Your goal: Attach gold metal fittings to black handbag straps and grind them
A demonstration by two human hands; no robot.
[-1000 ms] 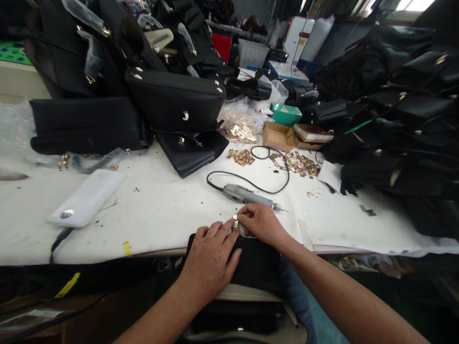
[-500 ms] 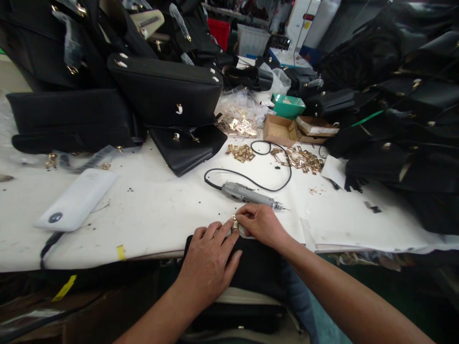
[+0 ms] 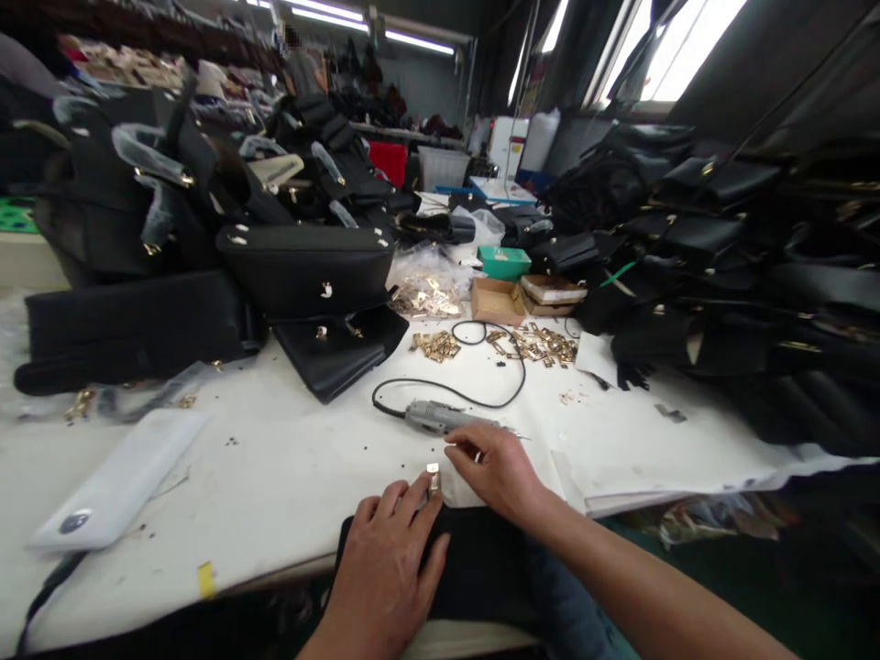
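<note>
Spread over black material (image 3: 481, 559) at the table's front edge, my left hand (image 3: 395, 550) presses down with its fingers beside a small gold metal clasp (image 3: 434, 478). Just right of that clasp, my right hand (image 3: 499, 467) is raised a little, thumb and index finger curled near each other; whether something tiny is between them is too small to tell. A grey electric screwdriver (image 3: 430, 415) with a black cord lies behind my right hand, partly hidden by it.
Black bags (image 3: 302, 266) are piled at the left, more (image 3: 694, 238) at the right. Gold fittings (image 3: 546, 346), a cardboard box (image 3: 496, 301) and a green box (image 3: 504, 263) lie behind the screwdriver. A white power bank (image 3: 124, 477) is at the left. A person stands far back.
The camera view has tilted up. My right hand has come off the gold clasp and sits slightly to its right. My left hand stays beside the clasp, which now shows a flat plate.
</note>
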